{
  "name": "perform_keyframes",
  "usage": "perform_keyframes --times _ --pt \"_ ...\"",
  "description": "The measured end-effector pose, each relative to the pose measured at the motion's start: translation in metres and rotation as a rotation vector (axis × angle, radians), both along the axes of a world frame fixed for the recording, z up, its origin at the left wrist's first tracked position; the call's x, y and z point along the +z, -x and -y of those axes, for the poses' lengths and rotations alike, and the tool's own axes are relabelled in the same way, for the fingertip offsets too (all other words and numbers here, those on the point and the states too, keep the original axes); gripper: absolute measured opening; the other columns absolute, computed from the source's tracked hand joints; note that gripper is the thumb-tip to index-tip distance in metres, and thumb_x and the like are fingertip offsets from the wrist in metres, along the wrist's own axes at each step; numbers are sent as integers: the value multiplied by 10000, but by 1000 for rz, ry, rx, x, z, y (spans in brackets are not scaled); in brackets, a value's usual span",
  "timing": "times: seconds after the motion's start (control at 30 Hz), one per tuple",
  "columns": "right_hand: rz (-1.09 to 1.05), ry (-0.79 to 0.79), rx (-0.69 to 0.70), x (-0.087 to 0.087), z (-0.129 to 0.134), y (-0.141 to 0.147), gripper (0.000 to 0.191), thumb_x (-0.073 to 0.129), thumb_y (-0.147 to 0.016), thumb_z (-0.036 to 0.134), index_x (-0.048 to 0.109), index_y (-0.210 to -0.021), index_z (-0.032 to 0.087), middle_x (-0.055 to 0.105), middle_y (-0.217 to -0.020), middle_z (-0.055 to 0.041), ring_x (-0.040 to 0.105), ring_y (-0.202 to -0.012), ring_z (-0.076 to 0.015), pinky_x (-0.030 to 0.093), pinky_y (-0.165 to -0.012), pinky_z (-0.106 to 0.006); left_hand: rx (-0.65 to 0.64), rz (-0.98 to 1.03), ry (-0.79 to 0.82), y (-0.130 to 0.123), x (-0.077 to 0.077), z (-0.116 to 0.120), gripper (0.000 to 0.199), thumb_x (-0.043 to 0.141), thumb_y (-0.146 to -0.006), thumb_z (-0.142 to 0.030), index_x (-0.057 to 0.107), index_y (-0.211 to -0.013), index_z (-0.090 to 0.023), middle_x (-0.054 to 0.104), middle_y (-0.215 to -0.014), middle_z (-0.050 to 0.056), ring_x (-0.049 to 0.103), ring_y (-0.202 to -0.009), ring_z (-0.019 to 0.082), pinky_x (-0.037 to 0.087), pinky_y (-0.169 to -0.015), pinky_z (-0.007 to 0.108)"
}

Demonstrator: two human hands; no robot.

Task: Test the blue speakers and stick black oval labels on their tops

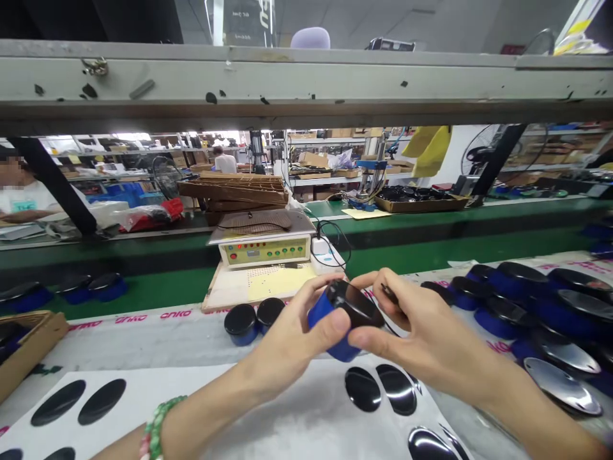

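Note:
A blue round housing with a glossy black top (352,303) is held tilted above the bench, between both hands. My left hand (313,319) is closed around its left side, thumb on the front. My right hand (402,313) pinches its right side between thumb and index finger. Within the curled fingers of that hand shows a small dark piece (389,294), too hidden to name. Below lies a white sheet (287,409) bearing black oval stickers (363,388). Two similar blue housings (241,324) stand just behind my left forearm.
Many blue housings (517,281) crowd the right side, near loose silver-black discs (560,383). A cardboard box (36,351) stands at left. Behind are a control-panel machine (265,249) and a green conveyor (407,246). An overhead shelf beam (306,83) crosses above. A person (29,191) is at far left.

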State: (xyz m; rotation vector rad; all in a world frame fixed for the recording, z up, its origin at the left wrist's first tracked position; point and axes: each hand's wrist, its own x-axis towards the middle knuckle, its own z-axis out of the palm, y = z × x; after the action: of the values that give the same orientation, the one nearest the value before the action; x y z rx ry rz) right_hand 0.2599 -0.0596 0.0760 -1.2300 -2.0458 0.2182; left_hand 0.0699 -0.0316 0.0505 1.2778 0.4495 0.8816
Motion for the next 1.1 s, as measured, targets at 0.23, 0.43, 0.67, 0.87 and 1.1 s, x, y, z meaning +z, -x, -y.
perform_keyframes --times 0.23,0.43,0.67,0.87,1.1 --pt "25 -257 -20 -4 30 3 247 353 -983 276 574 -1090 252 626 -1004 -42 624 -907 -188 531 -723 -262 -131 319 523 28 -3 10 374 563 -894 -403 626 -1091 -91 686 -1020 138 692 -885 225 577 -792 336" --pt "-8 -379 70 -15 33 26 184 465 -942 132 599 -1047 201 653 -773 -19 640 -684 -137 525 -599 -211 -161 383 588 33 -4 12 494 581 -868 -497 625 -1142 -90 692 -957 119 693 -879 232 589 -619 245" --pt "-30 -403 66 -20 30 30 155 489 -936 98 592 -1025 170 586 -732 4 571 -647 -110 468 -598 -219 -133 343 498 31 -7 17 416 536 -915 -464 557 -1208 -169 693 -1029 108 702 -876 218 602 -601 257" --pt "172 -511 24 -21 35 29 136 493 -933 108 595 -1023 119 591 -734 -41 557 -642 -163 421 -535 -289 37 191 261 30 -3 22 427 572 -877 -524 526 -1167 -213 654 -1019 63 672 -843 180 595 -600 245" --pt "386 -641 -101 -36 37 31 232 479 -891 38 579 -1100 37 606 -713 -87 581 -635 -216 397 -490 -319 303 -219 -223 31 -10 28 695 771 -716 -487 357 -1249 -323 591 -1063 16 636 -862 168 576 -735 304"
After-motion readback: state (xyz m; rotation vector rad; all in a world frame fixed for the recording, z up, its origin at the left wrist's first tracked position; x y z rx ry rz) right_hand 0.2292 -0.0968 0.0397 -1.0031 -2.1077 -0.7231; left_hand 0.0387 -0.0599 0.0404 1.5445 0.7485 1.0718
